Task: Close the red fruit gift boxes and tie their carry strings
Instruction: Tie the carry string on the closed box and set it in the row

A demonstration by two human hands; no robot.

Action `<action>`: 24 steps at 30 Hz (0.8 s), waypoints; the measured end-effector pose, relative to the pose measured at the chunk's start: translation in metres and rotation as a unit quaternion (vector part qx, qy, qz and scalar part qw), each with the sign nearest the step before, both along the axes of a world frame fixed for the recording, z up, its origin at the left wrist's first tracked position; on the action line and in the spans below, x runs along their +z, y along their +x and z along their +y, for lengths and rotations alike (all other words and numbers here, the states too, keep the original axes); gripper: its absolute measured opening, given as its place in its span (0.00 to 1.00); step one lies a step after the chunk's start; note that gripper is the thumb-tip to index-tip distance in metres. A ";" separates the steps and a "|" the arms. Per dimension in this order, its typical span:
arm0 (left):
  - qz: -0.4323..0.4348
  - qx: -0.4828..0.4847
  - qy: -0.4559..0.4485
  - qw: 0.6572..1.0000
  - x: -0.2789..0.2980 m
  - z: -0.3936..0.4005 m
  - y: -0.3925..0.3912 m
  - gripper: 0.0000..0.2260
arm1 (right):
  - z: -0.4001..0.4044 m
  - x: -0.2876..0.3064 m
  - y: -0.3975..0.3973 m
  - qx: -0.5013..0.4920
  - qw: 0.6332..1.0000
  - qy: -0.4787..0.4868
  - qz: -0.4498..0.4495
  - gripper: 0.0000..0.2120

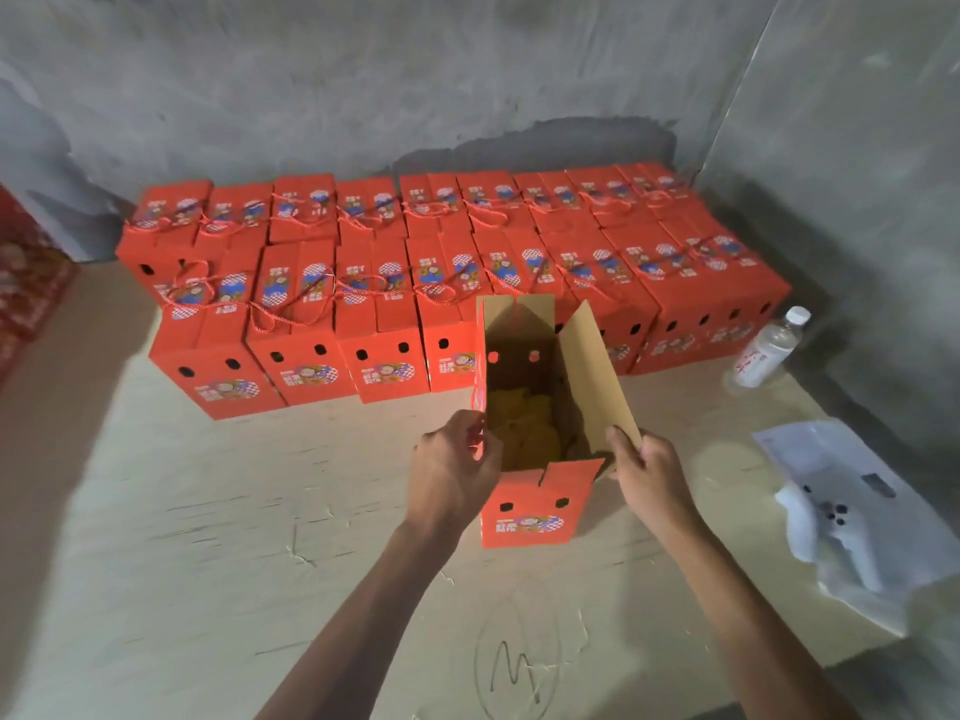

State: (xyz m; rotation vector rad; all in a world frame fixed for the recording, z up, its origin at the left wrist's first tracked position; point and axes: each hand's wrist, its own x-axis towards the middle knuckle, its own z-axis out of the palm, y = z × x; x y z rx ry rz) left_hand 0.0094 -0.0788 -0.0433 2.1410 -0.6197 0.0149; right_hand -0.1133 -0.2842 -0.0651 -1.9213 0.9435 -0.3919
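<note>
An open red fruit gift box stands on the cardboard-covered floor in front of me, its brown inner flaps raised. Yellow fruit lies inside. My left hand grips the left flap near its lower edge. On the other side, my right hand holds the edge of the right flap, which leans outward. Behind stand two rows of closed red boxes with red carry strings tied across their tops.
A clear plastic bottle stands at the right by the grey wall. White paper and plastic wrapping lies on the floor to the right. More red printed cartons sit at the far left edge.
</note>
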 end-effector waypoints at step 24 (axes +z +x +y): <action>-0.238 -0.187 0.299 0.905 0.028 -0.038 0.066 0.02 | -0.097 0.024 0.038 0.057 0.951 -0.279 0.122 0.09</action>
